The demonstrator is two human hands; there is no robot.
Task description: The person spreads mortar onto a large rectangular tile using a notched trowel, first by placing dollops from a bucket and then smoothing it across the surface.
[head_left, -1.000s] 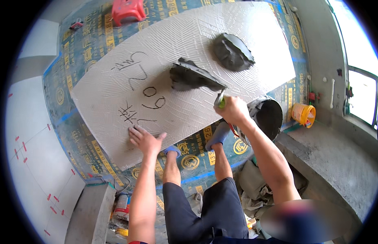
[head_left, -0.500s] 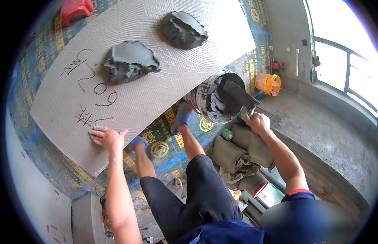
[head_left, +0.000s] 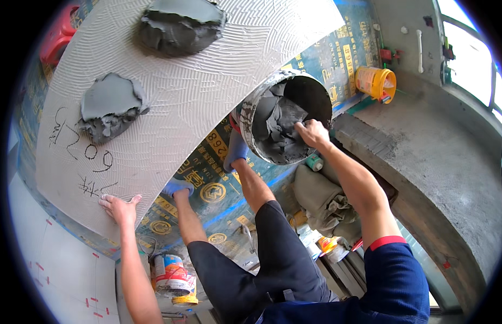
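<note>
A bucket [head_left: 287,116] of grey mortar [head_left: 278,127] stands on the printed blue floor sheet [head_left: 218,178], just beside the lower edge of a large grooved white tile [head_left: 207,92]. The right hand [head_left: 311,132] is reached into the bucket, its fingers closed around a tool handle; the blade is buried in the mortar and the tool cannot be identified here. The left hand [head_left: 118,208] is laid flat and open on the tile's near corner, nothing being gripped. Two mortar heaps [head_left: 110,108] are already dropped on the tile, the farther one [head_left: 178,24] cut off by the top edge. The step in hand is judged to be loading another scoop; next, a firm lift and a carry across to a bare part of the tile would be called for. An orange pail [head_left: 375,82] is set near the wall, and a paint can [head_left: 170,275] by the knee. The handwriting on the tile is partly distorted by the lens.
</note>
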